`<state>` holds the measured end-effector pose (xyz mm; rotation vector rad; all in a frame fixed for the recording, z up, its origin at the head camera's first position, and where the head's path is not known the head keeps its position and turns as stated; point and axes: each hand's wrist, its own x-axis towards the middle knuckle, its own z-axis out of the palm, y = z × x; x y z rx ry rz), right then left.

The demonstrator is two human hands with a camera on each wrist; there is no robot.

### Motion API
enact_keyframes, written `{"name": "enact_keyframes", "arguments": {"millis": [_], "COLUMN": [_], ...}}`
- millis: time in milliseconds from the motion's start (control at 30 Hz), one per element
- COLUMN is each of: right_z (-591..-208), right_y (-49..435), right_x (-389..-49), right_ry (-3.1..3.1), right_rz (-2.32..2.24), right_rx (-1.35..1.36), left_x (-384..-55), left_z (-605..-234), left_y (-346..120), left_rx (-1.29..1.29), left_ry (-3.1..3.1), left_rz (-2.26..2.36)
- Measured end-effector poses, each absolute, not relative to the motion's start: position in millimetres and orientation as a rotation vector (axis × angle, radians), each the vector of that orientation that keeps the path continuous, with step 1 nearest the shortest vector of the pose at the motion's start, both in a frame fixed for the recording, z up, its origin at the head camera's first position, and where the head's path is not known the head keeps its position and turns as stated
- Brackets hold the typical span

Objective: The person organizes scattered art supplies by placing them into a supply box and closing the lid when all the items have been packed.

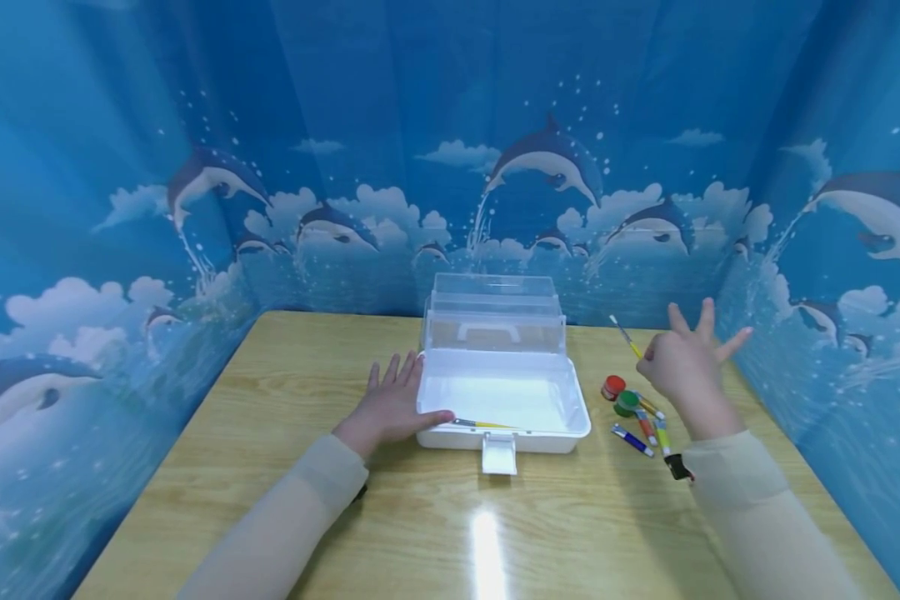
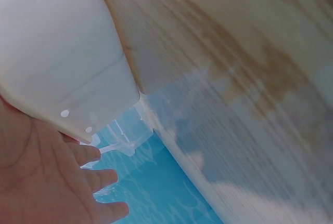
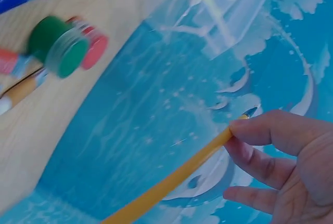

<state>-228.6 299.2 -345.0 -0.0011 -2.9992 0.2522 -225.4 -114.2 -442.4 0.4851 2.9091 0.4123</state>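
A white plastic box (image 1: 579, 398) stands on the table with its clear lid (image 1: 495, 287) raised at the back. Inside, along the front wall, lies a yellow paintbrush (image 1: 487, 425). My left hand (image 1: 393, 408), fingers spread, rests against the box's left side, its thumb over the front left corner. In the left wrist view, the left palm (image 2: 47, 177) lies beside the white box wall (image 2: 62, 52). Right of the box and above the table, my right hand (image 1: 682, 367) pinches another yellow paintbrush (image 3: 182, 174) between thumb and index finger, other fingers extended.
Right of the box lie a red paint jar (image 1: 612, 387), a green paint jar (image 1: 626, 404), a blue tube (image 1: 633, 441), a red tube (image 1: 647, 428), a yellow-green tube (image 1: 662, 437) and a yellowish tube-like item (image 1: 651, 407). Dolphin-print curtains (image 1: 390, 167) border the wooden table (image 1: 285, 375).
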Motion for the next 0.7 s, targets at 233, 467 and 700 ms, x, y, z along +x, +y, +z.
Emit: {"name": "enact_keyframes", "arguments": {"millis": [233, 467, 700], "right_z": [-339.2, -338.7, -345.2], "right_y": [273.6, 254.5, 236.6], "right_x": [-221.2, -220.6, -222.0], "right_ry": [-2.888, -2.782, -2.639], "right_rz": [0.272, 0.302, 0.411], "right_rx": [0.041, 0.050, 0.132], "left_x": [-224.6, -227.4, -226.6], "left_z": [-440.8, -445.0, -444.5], "left_y": [-114.3, -113.0, -113.0], "left_rx": [0.480, 0.456, 0.460], "left_ry": [2.904, 2.909, 2.913], "left_rz": [0.380, 0.397, 0.400]}}
